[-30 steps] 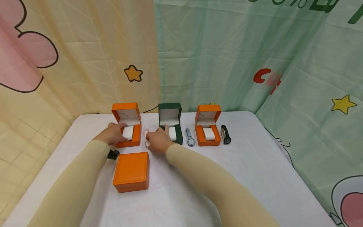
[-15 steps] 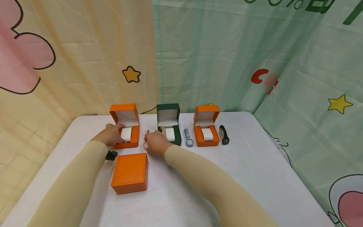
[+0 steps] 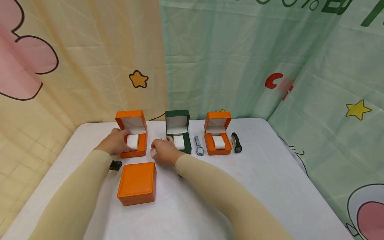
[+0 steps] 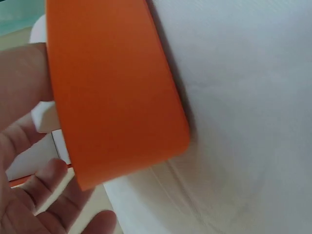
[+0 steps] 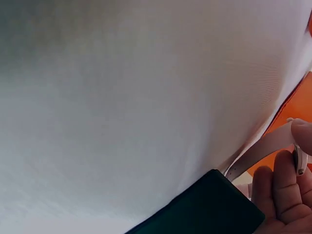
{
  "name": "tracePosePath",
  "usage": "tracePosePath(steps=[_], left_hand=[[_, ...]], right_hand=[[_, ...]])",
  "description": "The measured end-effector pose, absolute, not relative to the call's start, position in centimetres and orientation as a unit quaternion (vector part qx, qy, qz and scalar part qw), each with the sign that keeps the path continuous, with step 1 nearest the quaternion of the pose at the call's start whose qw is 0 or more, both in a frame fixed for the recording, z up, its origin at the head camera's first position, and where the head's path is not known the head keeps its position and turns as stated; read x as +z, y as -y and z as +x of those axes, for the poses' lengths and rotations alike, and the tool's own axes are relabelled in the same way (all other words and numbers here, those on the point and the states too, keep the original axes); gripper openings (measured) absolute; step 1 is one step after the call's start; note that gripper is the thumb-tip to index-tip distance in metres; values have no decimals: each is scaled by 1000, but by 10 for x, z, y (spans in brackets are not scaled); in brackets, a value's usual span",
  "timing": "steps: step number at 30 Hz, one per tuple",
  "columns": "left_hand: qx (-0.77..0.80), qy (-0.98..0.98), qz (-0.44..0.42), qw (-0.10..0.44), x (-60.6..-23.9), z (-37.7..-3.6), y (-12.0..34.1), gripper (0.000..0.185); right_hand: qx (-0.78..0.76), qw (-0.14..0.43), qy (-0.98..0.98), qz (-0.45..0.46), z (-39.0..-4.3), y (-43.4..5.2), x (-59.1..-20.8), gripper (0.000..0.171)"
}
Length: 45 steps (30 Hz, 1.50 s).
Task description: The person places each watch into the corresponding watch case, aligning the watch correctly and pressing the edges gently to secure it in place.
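My left hand (image 3: pixel 112 142) is at the left open orange watch box (image 3: pixel 142 145), thumb and fingers over its left side around the white cushion (image 3: pixel 132 142). In the left wrist view the thumb and a finger pinch this cushion (image 4: pixel 46 117) behind the orange wall (image 4: pixel 117 87). My right hand (image 3: pixel 165 151) pinches a pale pink-strapped wristwatch (image 5: pixel 263 148) between thumb and fingers. In the head view its round face (image 3: pixel 153 152) shows at the fingertips. The hand is just left of the open green watch box (image 3: pixel 187 144), whose left part it covers.
A closed orange box (image 3: pixel 136 180) lies in front of the left hand. To the right are a silver-grey watch (image 3: pixel 199 146), another open orange box (image 3: pixel 219 151) and a black watch (image 3: pixel 236 143). A printed curtain (image 3: pixel 216 66) hangs behind the white-covered table (image 3: pixel 270 186).
The right hand has lifted the pink watch and turned it, so its face now shows at the fingertips. The left hand stays at the orange box. The head view has shifted slightly.
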<state>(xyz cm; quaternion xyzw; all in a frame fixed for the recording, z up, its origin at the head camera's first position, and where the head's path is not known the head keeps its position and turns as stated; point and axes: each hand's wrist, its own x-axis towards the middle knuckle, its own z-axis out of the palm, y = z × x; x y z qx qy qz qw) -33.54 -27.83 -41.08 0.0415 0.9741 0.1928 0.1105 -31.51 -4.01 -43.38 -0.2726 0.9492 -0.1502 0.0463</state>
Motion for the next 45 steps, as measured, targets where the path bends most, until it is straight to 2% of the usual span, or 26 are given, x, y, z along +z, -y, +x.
tracePosePath(steps=[5, 12, 24, 33, 45], left_hand=[[195, -975, 58, 87, -408, -332, 278, 83], [225, -968, 75, 87, -408, -330, 284, 83], [262, -958, 91, 67, -395, -305, 283, 83], [307, -942, 130, 51, -382, -283, 260, 80], [323, -932, 160, 48, -367, -270, 235, 88]], right_hand=[[-182, 60, -947, -259, -314, 36, -430, 28], [-226, 71, -940, -244, -312, 30, -423, 31], [-304, 67, -917, -251, -300, 16, -405, 32], [-361, 70, -898, -243, -292, 0, -391, 35], [-414, 41, -872, -259, -283, -20, -375, 35]])
